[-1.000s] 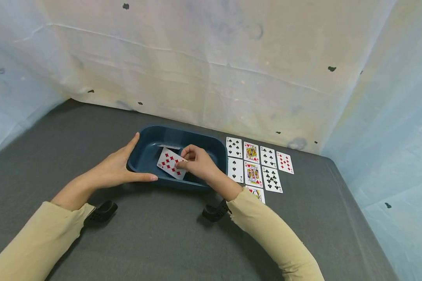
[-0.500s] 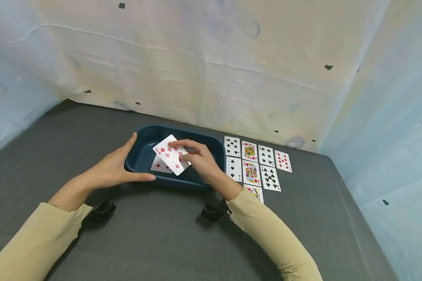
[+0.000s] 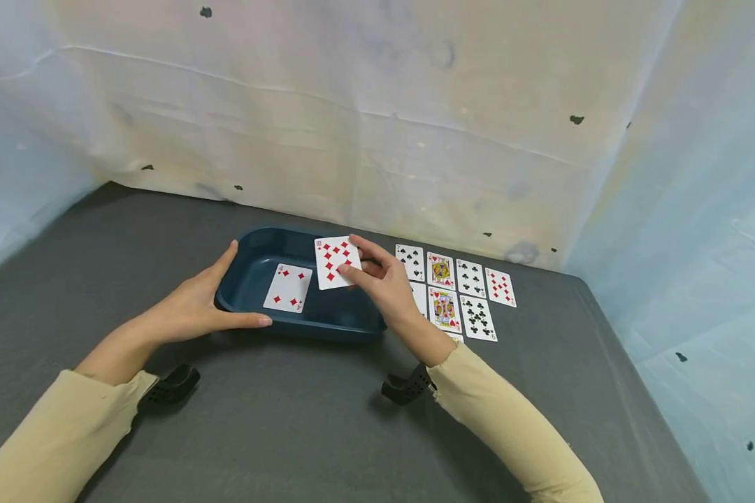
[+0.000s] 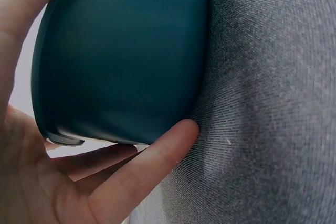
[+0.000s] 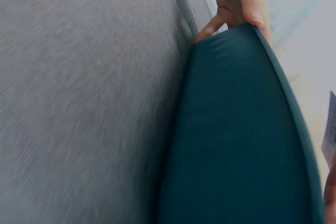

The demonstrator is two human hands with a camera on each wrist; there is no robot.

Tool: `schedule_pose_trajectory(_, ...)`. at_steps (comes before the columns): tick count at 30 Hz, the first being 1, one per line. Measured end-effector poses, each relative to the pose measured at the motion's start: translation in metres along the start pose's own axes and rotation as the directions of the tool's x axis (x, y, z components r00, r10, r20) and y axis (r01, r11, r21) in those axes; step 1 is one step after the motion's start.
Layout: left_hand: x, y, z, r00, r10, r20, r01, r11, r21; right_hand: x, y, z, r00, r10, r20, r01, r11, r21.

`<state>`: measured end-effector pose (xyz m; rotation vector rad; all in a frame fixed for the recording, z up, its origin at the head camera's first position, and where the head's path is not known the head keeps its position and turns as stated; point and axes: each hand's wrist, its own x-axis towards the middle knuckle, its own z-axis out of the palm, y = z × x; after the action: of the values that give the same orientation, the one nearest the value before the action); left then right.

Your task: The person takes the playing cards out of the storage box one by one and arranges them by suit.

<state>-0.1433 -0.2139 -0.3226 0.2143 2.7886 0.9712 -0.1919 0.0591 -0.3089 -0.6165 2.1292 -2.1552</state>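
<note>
My right hand point(image 3: 384, 283) pinches a playing card, the ten of diamonds point(image 3: 328, 260), between thumb and fingers, face up over the right half of a dark blue plastic tub point(image 3: 346, 328). Another card, the four of diamonds point(image 3: 288, 288), lies face up on the tub's floor. At the tub's left end, my left hand point(image 3: 185, 307) grips it, thumb along the front side and fingers around the far corner. The left wrist view shows the fingers against the tub's outer wall point(image 4: 126, 61). Only a sliver of the held card point(image 5: 329, 129) shows in the right wrist view.
Right of the tub, several face-up cards lie in rows on the dark grey cloth, among them a king of hearts point(image 3: 444, 309), a club card point(image 3: 478, 318) and a diamond card point(image 3: 500, 286). My right forearm partly covers the nearest ones. A pale sheet point(image 3: 302, 126) hangs behind the table.
My right hand has lifted the ten of diamonds from the tub and carried it right, turning it more upright. This uncovers the four of diamonds. My left hand keeps its grip on the tub.
</note>
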Motion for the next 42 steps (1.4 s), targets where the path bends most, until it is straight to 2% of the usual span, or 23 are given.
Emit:
schedule_pose_trajectory(5,0.000,-0.003,-0.001,1.000,-0.001,0.006,0.001,1.000,0.002,-0.007,-0.005,-0.022,0.996,0.024,-0.086,-0.026,0.999,-0.029)
schedule_pose_trajectory(12,0.000,-0.004,-0.001,1.000,0.002,0.012,-0.002,1.000,0.002,-0.019,-0.006,-0.054,0.986,0.059,-0.155,-0.070,0.995,-0.066)
schedule_pose_trajectory(20,-0.002,-0.003,-0.003,1.000,-0.002,0.015,0.002,1.000,0.002,-0.035,-0.003,-0.088,0.973,0.082,-0.217,-0.097,0.994,-0.057)
schedule_pose_trajectory(31,-0.005,-0.005,-0.005,1.000,-0.004,0.021,0.004,1.000,-0.005,-0.058,0.004,-0.126,0.936,0.114,-0.334,-0.149,0.985,-0.083)
schedule_pose_trajectory(42,-0.005,-0.007,-0.006,1.000,0.002,0.024,-0.001,1.000,-0.010,-0.081,0.008,-0.164,0.887,0.182,-0.425,-0.298,0.927,-0.227)
